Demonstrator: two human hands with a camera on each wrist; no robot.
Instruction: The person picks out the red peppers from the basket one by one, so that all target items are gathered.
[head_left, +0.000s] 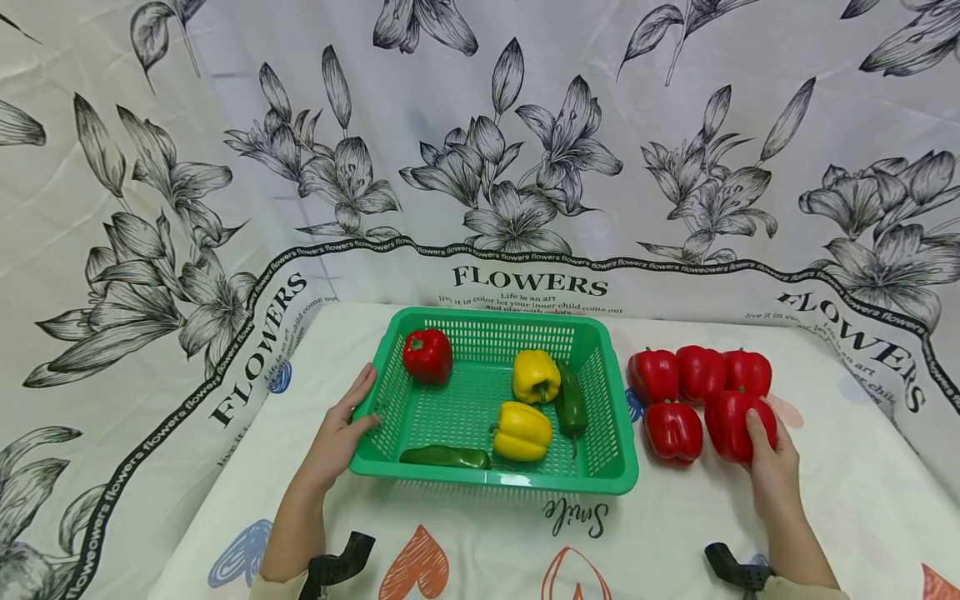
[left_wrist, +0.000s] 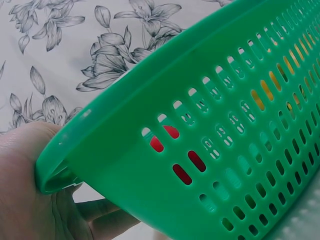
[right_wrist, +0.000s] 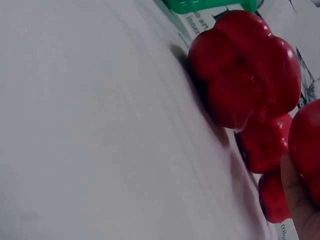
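My left hand [head_left: 342, 431] holds the left end of a green plastic basket [head_left: 492, 481]; the left wrist view shows the rim against the palm and some fingers below it. Inside lie a red bell pepper [head_left: 427, 357], two yellow bell peppers [head_left: 536, 376] and two long green peppers [head_left: 446, 456]. To the right of the basket my right hand [head_left: 774, 467] grips a red bell pepper [head_left: 729, 427], thumb on its near side. Several other red bell peppers [head_left: 673, 432] are grouped closely beside it. The fingers behind the held pepper are hidden.
A white tablecloth [head_left: 480, 542] with hearts and lettering covers the table. Behind the basket and at the sides hangs a white cloth [head_left: 450, 217] printed with flowers. In the right wrist view, a basket corner [right_wrist: 200, 4] shows past the peppers.
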